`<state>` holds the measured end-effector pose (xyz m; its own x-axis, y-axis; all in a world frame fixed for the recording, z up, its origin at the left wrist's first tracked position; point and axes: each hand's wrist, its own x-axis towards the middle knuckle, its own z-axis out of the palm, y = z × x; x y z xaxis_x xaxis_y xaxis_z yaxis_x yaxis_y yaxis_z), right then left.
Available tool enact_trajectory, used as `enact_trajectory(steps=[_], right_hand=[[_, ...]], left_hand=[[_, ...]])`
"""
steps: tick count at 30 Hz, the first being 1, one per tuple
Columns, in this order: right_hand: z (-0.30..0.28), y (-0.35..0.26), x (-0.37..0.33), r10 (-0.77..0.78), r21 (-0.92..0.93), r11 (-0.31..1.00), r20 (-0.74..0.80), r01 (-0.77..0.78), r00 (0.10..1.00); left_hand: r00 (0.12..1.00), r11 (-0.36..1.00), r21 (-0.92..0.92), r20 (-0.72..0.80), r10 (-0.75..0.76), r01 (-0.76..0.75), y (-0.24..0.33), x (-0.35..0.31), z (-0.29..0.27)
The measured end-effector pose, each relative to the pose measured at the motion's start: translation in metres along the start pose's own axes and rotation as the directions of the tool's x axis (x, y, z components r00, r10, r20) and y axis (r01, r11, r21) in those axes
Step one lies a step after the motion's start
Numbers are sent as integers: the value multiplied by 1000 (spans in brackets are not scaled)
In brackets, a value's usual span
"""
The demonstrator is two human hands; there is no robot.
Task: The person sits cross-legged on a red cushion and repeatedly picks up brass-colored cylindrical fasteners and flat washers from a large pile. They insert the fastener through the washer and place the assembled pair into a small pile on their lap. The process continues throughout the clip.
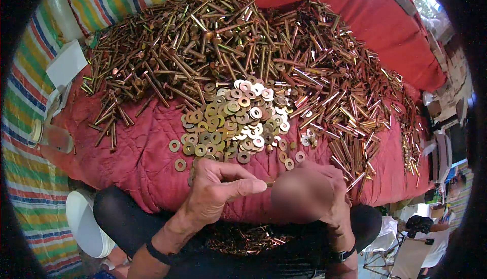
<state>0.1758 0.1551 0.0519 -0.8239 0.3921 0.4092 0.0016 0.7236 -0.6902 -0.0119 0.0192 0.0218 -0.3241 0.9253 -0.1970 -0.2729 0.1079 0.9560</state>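
Note:
My left hand (215, 190) is closed in a pinch, thumb against forefinger, in front of the washer pile. A small brassy piece barely shows at its fingertips, too little to name. Facing it, my right hand (336, 198) is curled, its near side covered by a blurred patch, so what it holds is hidden. Just beyond both hands lies a heap of flat round washers (231, 122), with a few loose ones at its near edge. Behind them rises a large mound of brassy bolts (167, 51). Slender metal pieces, like tubes or rods (350, 104), spread on the right.
Red quilted cloth (137, 162) lies under the metal parts. At the left are a white bucket (89, 223), a clear jar (57, 138) and a white card (67, 63). More metal pieces (248, 239) lie below my hands. A folding chair (412, 256) and another person (439, 226) are at lower right.

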Motion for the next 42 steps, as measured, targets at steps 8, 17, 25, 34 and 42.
enact_trajectory(steps=[8,17,25,34,42], right_hand=[[3,-2,-4,84,-58,995,-13,-84,996],[-2,0,-10,366,116,923,30,-366,930],[-37,70,-8,171,-625,712,-288,-320,942],[-24,91,-9,197,-751,590,-222,-297,955],[-26,74,-6,248,-447,807,-336,-386,909]], left_hand=[[987,981,-116,-6,-160,158,-2,0,-2],[935,943,264,340,103,-200,3,3,-6],[743,374,883,-45,668,-283,15,33,-65],[672,-25,992,102,734,-123,-5,70,-121],[600,-97,991,132,789,-90,-7,78,-135]])
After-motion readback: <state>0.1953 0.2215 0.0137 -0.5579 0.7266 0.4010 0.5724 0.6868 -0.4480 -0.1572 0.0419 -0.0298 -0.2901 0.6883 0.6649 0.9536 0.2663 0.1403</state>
